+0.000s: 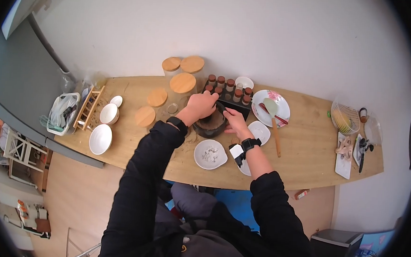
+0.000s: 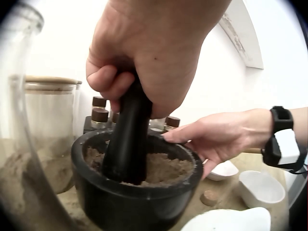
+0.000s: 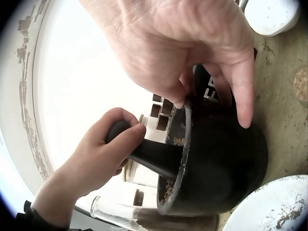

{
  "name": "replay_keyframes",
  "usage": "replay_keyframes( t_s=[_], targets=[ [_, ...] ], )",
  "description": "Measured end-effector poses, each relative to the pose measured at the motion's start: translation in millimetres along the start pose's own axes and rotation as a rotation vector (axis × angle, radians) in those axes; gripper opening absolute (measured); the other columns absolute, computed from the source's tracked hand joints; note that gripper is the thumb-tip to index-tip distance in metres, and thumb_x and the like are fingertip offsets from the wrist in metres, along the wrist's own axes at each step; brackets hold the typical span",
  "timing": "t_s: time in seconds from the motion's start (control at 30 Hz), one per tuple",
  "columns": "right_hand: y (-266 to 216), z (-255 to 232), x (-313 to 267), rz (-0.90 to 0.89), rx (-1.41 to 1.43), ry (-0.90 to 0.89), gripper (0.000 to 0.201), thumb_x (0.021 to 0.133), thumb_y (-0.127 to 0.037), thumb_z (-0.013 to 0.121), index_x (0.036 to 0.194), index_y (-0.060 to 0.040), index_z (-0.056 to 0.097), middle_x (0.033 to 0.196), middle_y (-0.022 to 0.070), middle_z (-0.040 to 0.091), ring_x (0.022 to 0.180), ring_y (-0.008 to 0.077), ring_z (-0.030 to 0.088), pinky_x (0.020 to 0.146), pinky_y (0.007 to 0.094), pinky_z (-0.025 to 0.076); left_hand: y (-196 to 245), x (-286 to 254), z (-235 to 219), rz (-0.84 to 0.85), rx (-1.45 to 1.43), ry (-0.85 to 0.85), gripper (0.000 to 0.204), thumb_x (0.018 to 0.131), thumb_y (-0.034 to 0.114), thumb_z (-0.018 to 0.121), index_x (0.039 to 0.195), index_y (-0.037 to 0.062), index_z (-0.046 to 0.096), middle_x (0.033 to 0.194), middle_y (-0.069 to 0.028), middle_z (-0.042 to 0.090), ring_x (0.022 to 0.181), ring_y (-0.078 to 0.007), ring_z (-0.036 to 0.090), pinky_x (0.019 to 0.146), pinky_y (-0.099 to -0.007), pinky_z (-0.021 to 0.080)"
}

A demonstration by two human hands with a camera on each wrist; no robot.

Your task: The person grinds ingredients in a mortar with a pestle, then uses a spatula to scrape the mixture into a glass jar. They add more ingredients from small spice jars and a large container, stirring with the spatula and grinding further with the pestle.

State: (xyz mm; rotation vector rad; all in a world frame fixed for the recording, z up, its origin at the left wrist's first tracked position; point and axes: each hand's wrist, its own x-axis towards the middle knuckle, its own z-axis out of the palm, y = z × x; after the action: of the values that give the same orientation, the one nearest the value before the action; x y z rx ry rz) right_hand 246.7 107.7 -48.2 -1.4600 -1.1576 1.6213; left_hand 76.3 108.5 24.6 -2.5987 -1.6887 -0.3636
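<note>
A black stone mortar [image 1: 210, 128] [image 2: 134, 202] [image 3: 221, 163] stands on the wooden table [image 1: 303, 144], holding tan ground powder [image 2: 159, 168]. My left hand [image 1: 200, 105] [image 2: 154, 53] [image 3: 103, 154] grips a black pestle [image 2: 126, 139] [image 3: 154, 156] whose end is down in the powder. My right hand [image 1: 235, 121] [image 2: 211, 137] [image 3: 192, 53] holds the mortar's rim and side, fingers curled over its edge.
Behind the mortar stands a spice rack [image 1: 230, 93] with brown-capped jars, plus several wood-lidded glass jars [image 1: 182, 87]. White bowls [image 1: 210, 154] and plates [image 1: 260, 132] lie around; a spatula [image 1: 274, 121] rests on a flowered plate. A dish rack [image 1: 88, 107] is at left, a wire basket [image 1: 345, 119] at right.
</note>
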Motion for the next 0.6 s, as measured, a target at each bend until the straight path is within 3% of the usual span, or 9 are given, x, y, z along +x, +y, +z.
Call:
replay_keyframes(
  t_s=[0.07,0.2,0.3,0.43,0.57,0.6],
  targets=[
    [-5.3,1.2,-5.3,0.015,-0.012,0.014,0.042,0.092,-0.03,0.054,0.132,-0.0155,0.051,0.095,0.0077,0.064,0.067,0.0226,0.064,0.064,0.0414,0.056,3.1,5.4,4.1,-0.05,-0.063,0.135,0.025,0.083,0.025,0.058,0.102,0.01,0.052,0.089,-0.0137,0.058,0.076,-0.034,0.063,0.063,-0.0457,0.052],
    [-3.2,1.6,-3.0,0.007,-0.006,0.012,0.041,0.092,-0.029,0.054,0.13,-0.0152,0.052,0.095,0.0072,0.064,0.066,0.022,0.063,0.063,0.0409,0.056,12.0,-9.6,5.0,0.064,-0.1,0.013,0.021,0.085,0.027,0.056,0.098,0.0111,0.051,0.091,-0.0144,0.056,0.076,-0.0343,0.062,0.063,-0.0453,0.051],
    [-1.4,1.1,-3.7,-0.009,-0.01,0.018,0.04,0.092,-0.029,0.054,0.13,-0.0151,0.053,0.094,0.0068,0.064,0.065,0.0215,0.063,0.062,0.0404,0.056,-0.8,-9.8,-0.6,0.033,-0.008,-0.08,0.021,0.085,0.027,0.056,0.098,0.0115,0.051,0.092,-0.0147,0.056,0.076,-0.0338,0.063,0.063,-0.0451,0.051],
    [-2.5,3.1,-5.0,-0.01,-0.041,0.053,0.04,0.092,-0.03,0.053,0.13,-0.0153,0.053,0.093,0.0064,0.064,0.064,0.0208,0.062,0.061,0.0398,0.056,5.6,8.8,8.3,-0.042,-0.013,0.089,0.023,0.084,0.027,0.056,0.098,0.0095,0.051,0.091,-0.0153,0.057,0.075,-0.0334,0.063,0.062,-0.0449,0.052],
    [-4.4,1.4,-5.4,-0.006,-0.036,0.029,0.041,0.092,-0.03,0.053,0.13,-0.0152,0.053,0.094,0.0071,0.064,0.065,0.021,0.062,0.062,0.0406,0.056,26.0,-12.9,3.9,0.202,-0.021,0.008,0.021,0.084,0.025,0.057,0.096,0.0089,0.051,0.087,-0.0145,0.055,0.071,-0.0331,0.063,0.059,-0.0437,0.051],
    [-3.7,0.8,-4.3,-0.014,-0.028,0.03,0.04,0.092,-0.03,0.053,0.13,-0.0153,0.053,0.095,0.0073,0.064,0.066,0.0212,0.062,0.062,0.0408,0.056,20.5,-12.7,2.9,0.166,0.006,0.009,0.021,0.084,0.025,0.057,0.096,0.0089,0.051,0.087,-0.0143,0.055,0.071,-0.0331,0.063,0.058,-0.0435,0.051]
  ],
)
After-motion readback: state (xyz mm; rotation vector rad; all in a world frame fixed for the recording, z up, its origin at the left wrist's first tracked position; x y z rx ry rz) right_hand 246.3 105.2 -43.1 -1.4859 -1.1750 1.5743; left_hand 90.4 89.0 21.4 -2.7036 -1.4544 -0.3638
